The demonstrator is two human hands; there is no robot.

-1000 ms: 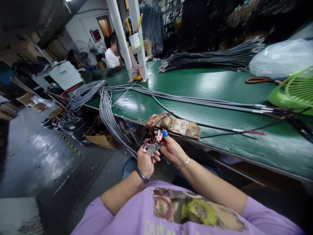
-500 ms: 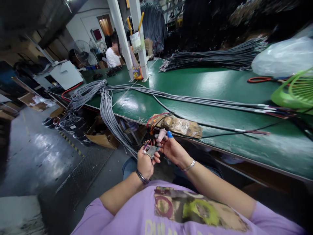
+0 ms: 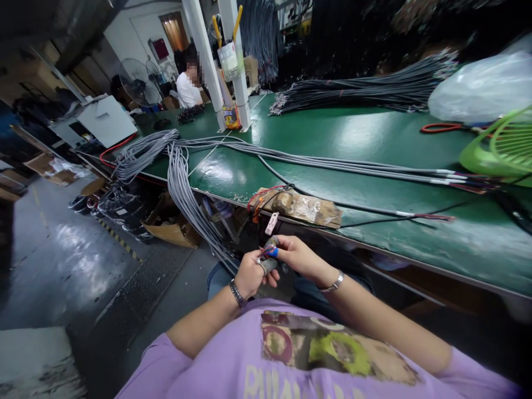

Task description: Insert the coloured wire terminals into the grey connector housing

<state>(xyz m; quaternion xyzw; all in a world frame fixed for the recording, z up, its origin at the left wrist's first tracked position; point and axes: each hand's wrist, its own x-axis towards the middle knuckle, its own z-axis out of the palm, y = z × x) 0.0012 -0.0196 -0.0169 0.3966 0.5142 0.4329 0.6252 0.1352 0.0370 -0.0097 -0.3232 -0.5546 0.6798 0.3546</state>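
My left hand is closed around the end of a grey cable, in front of the bench edge. Fine coloured wires fan out of that end. My right hand, with a blue covering on one digit, pinches these wires close to my left fingers. Just above both hands hangs a small pinkish piece with holes, apart from my fingers. Behind it, a worn wooden block lies along the bench edge, with an orange clip-like part at its left end.
Long grey cables lie across the green bench, and a bundle drapes over its edge. Farther back are dark cables, a plastic bag and a green fan. A person sits beyond white posts.
My right hand has moved down from the pinkish piece, which now hangs free. It has closed on the wires that were spread out above my left hand.
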